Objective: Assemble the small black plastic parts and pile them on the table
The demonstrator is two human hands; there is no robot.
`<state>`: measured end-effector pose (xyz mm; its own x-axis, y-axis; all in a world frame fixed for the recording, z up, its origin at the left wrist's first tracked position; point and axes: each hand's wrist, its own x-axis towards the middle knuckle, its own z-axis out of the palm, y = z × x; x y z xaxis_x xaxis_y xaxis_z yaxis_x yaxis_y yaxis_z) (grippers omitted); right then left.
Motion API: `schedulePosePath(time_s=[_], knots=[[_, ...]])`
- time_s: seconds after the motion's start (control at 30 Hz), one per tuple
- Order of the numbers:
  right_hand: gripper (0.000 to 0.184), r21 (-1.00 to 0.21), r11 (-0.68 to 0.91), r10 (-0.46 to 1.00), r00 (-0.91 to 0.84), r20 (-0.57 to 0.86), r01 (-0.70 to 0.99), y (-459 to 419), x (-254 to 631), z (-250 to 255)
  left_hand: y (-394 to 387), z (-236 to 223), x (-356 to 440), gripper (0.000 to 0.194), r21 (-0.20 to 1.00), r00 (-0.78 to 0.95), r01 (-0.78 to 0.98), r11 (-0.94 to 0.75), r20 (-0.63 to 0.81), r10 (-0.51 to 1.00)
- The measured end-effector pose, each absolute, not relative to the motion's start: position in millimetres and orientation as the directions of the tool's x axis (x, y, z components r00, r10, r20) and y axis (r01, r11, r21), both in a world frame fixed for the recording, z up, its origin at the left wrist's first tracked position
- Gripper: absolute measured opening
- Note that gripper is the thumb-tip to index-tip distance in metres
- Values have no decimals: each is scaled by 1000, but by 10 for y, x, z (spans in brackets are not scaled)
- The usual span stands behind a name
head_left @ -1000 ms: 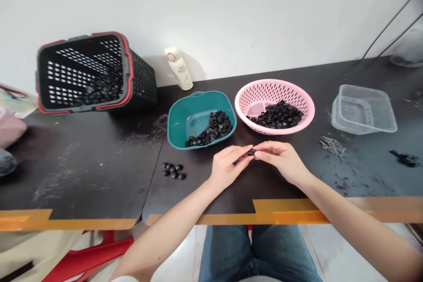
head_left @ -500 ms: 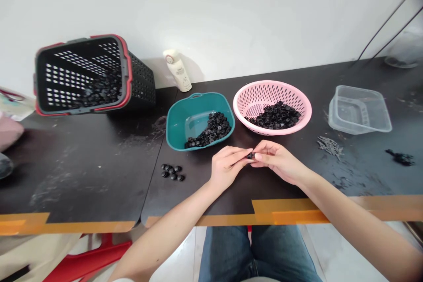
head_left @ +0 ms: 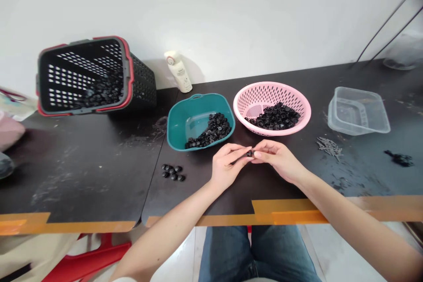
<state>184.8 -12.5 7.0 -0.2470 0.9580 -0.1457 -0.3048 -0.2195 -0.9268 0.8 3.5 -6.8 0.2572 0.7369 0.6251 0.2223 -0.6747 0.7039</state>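
The person's bare left forearm (head_left: 180, 220) slanted inward from the lower left, the bare right forearm (head_left: 350, 211) from the lower right. In front of the torso, the left hand (head_left: 226, 165) and right hand (head_left: 280, 161) pointed toward each other, fingertips (head_left: 241, 153) close together, each drawn into a pinch.

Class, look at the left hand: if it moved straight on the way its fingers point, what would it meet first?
The left hand would first push on the small black part between the hands, then probably the right hand just beyond; exact depth is hard to judge.
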Motion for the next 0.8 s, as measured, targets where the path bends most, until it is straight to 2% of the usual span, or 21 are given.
schedulePosePath(time_s=[0.1, 0.2, 0.53, 0.67, 0.8], knots=[[14, -945, -179, 971, -202, -126, -275, -131, 1847, 64, 40, -69, 1, 31, 683, 263, 237, -691, 640, 722], [14, -935, -203, 968, -203, -147, -289, -135, 1845, 70, 43, -73, -1, 31, 675, 270, 248, -695, 640, 719], [16, -909, -274, 945, -266, -193, -314, -111, 1866, 50, 43, -97, -6, 34, 658, 284, 248, -711, 652, 703], [18, -860, -359, 911, -338, -238, -362, -111, 1873, 18, 35, -105, -7, 34, 657, 294, 217, -722, 661, 690], [23, -849, -355, 902, -380, -203, -391, -112, 1863, 2, 28, -98, -7, 31, 669, 305, 188, -719, 656, 690]])
